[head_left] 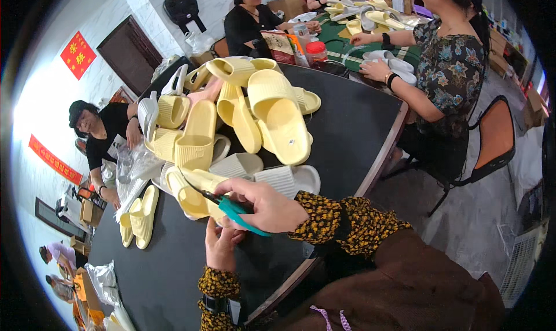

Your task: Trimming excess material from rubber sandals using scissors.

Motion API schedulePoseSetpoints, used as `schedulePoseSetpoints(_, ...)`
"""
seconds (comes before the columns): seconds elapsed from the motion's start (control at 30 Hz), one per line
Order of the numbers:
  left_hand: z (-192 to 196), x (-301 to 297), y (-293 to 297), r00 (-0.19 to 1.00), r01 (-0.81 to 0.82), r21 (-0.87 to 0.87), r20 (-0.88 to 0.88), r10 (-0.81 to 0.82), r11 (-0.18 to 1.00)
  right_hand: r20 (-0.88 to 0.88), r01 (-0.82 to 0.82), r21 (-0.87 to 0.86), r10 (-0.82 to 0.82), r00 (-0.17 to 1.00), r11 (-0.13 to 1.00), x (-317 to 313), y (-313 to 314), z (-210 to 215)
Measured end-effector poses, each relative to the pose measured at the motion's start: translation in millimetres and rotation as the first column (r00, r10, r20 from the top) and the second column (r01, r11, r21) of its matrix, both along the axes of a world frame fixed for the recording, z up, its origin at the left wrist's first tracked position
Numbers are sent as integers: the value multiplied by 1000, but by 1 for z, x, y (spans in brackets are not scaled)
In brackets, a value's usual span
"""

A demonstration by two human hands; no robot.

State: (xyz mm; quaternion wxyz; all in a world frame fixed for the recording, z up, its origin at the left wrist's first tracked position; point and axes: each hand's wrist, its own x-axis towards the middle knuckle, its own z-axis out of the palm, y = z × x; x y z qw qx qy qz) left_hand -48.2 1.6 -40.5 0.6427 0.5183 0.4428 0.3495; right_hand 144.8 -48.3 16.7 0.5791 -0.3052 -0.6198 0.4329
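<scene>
The left hand [220, 250] is low at the desk's near side, its fingers apparently closed on the near end of a yellow slipper [194, 202], though the contact is partly covered. The right hand [271, 206] has its fingers wrapped around teal-handled scissors [233, 210], the dark blades lying over that slipper; whether they are cutting cannot be told. Work on this piece is judged under way and unfinished. Just beyond, grey slippers [237, 166] lie against the held piece and crowd the space ahead of the blades. A yellow pair [145, 220] stands apart to the left, possibly finished, but no mark confirms it. Farther across the black desk [359, 122], a heap of yellow slippers [278, 108] remains, overlapping at all angles; which of these are done cannot be determined. Clear plastic bags [130, 169] border the heap at left, before a co-worker in black [107, 131]. Beyond, a green-topped desk [336, 35] carries more slippers, with a co-worker in a floral top [446, 65] at its right.
</scene>
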Motion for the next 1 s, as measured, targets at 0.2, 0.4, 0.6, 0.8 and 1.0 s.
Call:
schedulePoseSetpoints(0.2, 6, 37, -17, 990, -8, -2, 141, 8, 1000, -33, 24, -12, -24, 999, 1000, 16, -11, -1)
schedulePoseSetpoints(0.4, 15, 65, -13, 968, 125, 107, 204, -145, 986, -68, 52, 12, -51, 996, 999, 18, -13, 5)
schedulePoseSetpoints(0.6, -22, 104, 17, 944, 160, 72, 280, -174, 984, -69, 68, -74, -73, 995, 995, 23, -16, 5)
schedulePoseSetpoints(0.8, -39, 130, 11, 736, 79, 92, 666, -120, 993, -104, 78, -124, -91, 990, 989, 22, -25, 10)
schedulePoseSetpoints(1.0, -19, 132, 0, 544, 148, 123, 819, -184, 981, -89, 104, -133, -116, 989, 986, 14, -25, 14)
